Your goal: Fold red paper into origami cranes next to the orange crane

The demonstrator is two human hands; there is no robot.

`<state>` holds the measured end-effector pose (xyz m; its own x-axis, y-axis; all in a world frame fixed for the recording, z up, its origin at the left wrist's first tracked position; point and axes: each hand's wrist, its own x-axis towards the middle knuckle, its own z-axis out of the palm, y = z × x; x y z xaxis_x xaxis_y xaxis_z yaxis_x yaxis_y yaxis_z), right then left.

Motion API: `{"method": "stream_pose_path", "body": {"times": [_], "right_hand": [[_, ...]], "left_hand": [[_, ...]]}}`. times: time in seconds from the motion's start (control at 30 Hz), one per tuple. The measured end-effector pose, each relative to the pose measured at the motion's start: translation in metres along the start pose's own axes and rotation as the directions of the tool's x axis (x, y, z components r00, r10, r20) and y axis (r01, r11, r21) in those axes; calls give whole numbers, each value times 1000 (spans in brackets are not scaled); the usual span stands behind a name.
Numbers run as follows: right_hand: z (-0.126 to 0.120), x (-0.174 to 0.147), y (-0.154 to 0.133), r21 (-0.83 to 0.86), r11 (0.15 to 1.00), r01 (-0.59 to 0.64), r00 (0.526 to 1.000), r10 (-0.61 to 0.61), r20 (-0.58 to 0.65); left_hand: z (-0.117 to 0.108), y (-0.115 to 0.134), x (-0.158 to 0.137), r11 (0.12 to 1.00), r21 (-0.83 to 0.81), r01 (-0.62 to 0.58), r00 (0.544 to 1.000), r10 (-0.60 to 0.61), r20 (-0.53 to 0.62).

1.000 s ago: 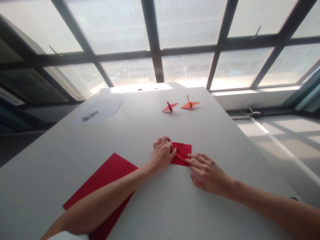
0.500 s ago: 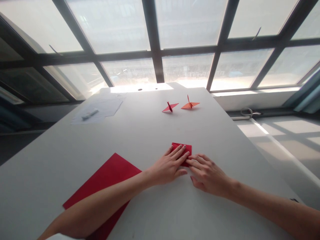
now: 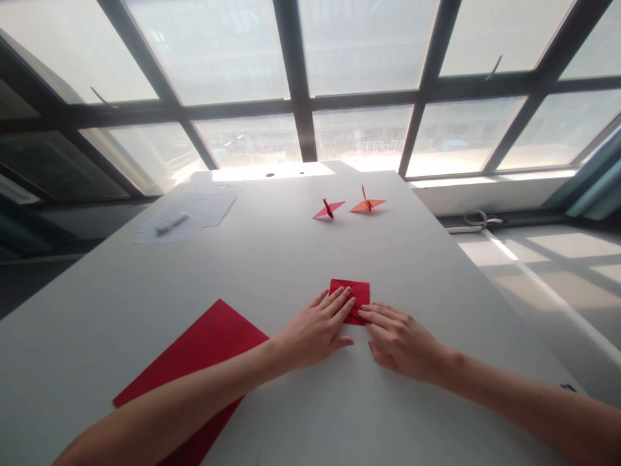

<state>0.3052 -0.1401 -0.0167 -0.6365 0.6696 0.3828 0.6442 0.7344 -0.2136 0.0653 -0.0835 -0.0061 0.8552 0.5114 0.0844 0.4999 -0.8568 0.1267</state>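
A small folded square of red paper (image 3: 359, 294) lies flat on the white table. The outstretched fingers of my left hand (image 3: 317, 329) rest on its left half, thumb apart. My right hand (image 3: 400, 340) touches the lower right corner with its fingertips, the fingers extended and the thumb pointing down and left. Neither hand lifts the paper. Under my left forearm is a larger sheet of red paper (image 3: 208, 340), partly hidden by the arm.
Farther back on the white table (image 3: 272, 252) stand a red paper crane (image 3: 328, 209) and an orange paper crane (image 3: 369, 205). White sheets (image 3: 213, 210) lie at the back left with a pale, wrapped-looking object (image 3: 171, 224) on them. Windows rise beyond the far edge.
My left hand has slid slightly left and toward me, uncovering more of the folded red square. My right hand has stayed nearly in place at the lower right corner.
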Motion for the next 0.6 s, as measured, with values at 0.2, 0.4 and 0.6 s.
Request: {"method": "stream_pose_path", "body": {"times": [0.2, 0.4, 0.6], "right_hand": [[-4, 2, -1, 26, 1000, 0, 1000, 0, 15], [-6, 4, -3, 33, 999, 14, 1000, -14, -3], [-4, 3, -3, 8, 1000, 9, 1000, -9, -8]], "left_hand": [[0, 3, -1, 999, 39, 29, 999, -28, -31], [-5, 6, -1, 999, 28, -42, 997, 44, -62], [-1, 9, -1, 998, 54, -23, 999, 24, -33]]}}
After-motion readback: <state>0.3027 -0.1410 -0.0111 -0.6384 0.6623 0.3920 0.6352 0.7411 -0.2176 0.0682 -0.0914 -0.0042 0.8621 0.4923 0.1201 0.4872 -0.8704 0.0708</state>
